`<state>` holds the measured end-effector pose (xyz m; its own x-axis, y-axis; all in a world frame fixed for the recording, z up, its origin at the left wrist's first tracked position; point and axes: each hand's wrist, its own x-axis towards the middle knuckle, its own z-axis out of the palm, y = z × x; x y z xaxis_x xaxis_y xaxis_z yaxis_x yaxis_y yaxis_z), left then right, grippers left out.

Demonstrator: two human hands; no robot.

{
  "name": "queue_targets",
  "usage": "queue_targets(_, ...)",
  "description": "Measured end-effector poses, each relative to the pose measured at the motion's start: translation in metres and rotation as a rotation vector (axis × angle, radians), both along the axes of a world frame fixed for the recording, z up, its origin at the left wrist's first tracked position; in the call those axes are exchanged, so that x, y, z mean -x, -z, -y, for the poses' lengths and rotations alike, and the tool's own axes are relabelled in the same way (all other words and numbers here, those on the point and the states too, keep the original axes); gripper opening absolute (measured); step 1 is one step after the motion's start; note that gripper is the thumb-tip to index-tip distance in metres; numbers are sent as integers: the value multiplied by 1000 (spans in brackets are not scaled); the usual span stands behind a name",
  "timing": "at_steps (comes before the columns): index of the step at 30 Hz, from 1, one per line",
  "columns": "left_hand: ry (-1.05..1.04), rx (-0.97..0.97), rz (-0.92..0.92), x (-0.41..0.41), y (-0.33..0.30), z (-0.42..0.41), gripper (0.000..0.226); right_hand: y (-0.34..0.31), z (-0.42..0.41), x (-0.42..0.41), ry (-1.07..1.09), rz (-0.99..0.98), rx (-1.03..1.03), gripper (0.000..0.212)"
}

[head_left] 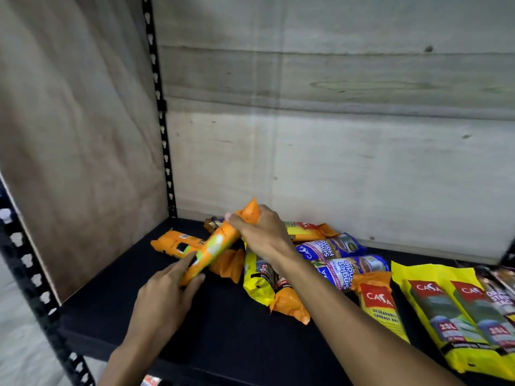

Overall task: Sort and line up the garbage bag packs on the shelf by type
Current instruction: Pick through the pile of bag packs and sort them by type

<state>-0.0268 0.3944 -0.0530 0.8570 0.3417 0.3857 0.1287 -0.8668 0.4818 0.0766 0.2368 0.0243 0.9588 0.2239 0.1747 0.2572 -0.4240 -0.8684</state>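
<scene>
Head view, both hands [167,291] [262,232] holding orange pack [214,247]

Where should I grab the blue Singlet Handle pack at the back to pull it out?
Take the blue Singlet Handle pack by its right end, near the shelf's back wall, coming from above and the right. It lies on its side like a roll, that end is bare, and the right hand and its arm cross in front of the left end. A grip around the roll probably holds best.
</scene>
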Motion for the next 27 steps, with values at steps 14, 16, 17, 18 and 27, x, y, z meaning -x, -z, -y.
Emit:
queue_targets(14, 207, 657, -156, 36, -6, -29, 33, 12, -80, 22, -126, -109, 2, 61)
queue_targets(16, 134, 631, -141, 33, -1, -36, 29, 21, -93, 21, -112, -126, 57, 66)
queue_targets(17, 102, 615, -145, 32, 1, -40, 27, 25, -98, 20, -123, -145, 82, 66)
queue_targets(18, 83, 598, -158, 30, 4, -45, 25, 30, -103, 20, -142, -167, 103, 66)
queue_targets(27, 47, 570, -322, 25, 9, -75, 16, 47, -117, 12, -192, -228, 191, 56)
